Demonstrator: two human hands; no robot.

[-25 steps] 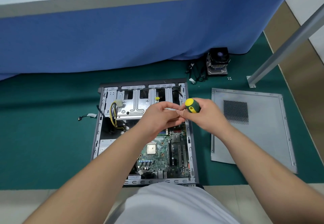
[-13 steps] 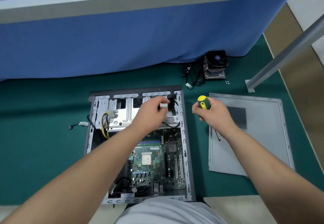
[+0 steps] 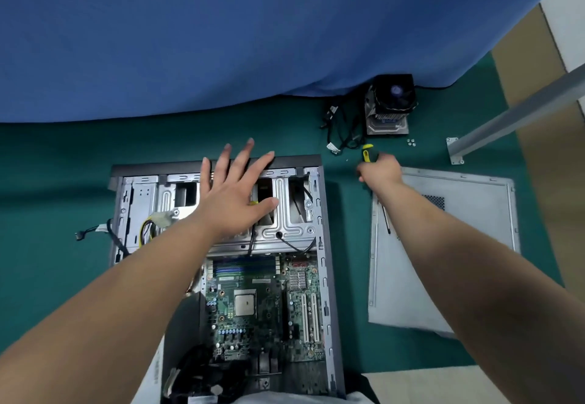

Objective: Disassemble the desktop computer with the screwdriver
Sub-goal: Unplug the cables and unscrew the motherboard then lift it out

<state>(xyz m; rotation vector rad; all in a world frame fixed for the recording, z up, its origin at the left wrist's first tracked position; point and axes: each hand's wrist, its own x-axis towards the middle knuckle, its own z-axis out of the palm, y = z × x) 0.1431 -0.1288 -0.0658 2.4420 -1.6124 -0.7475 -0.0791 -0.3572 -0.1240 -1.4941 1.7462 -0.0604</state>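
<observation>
The open desktop case [image 3: 329, 245] lies flat on the green mat, with its motherboard [image 3: 259, 308] exposed in the near half and a metal drive cage [image 3: 285, 213] in the far half. My left hand [image 3: 232, 194] is spread wide with straight fingers over the drive cage, fingertips reaching the case's far edge. My right hand [image 3: 380, 171] grips the yellow-and-green screwdriver [image 3: 367, 152] by its handle, to the right of the case near the far corner of the side panel. The screwdriver's shaft is hidden by the hand.
The removed grey side panel [image 3: 459, 245] lies to the right of the case. A CPU cooler [image 3: 391, 103] with loose black cables [image 3: 342, 131] and a few small screws [image 3: 411, 141] sit at the back. A blue cloth [image 3: 221, 39] hangs behind. A metal table leg [image 3: 506, 118] slants at right.
My hands have parted. The left opened out flat over the drive cage and reached farther; the right carried the screwdriver right and away, toward the back of the mat.
</observation>
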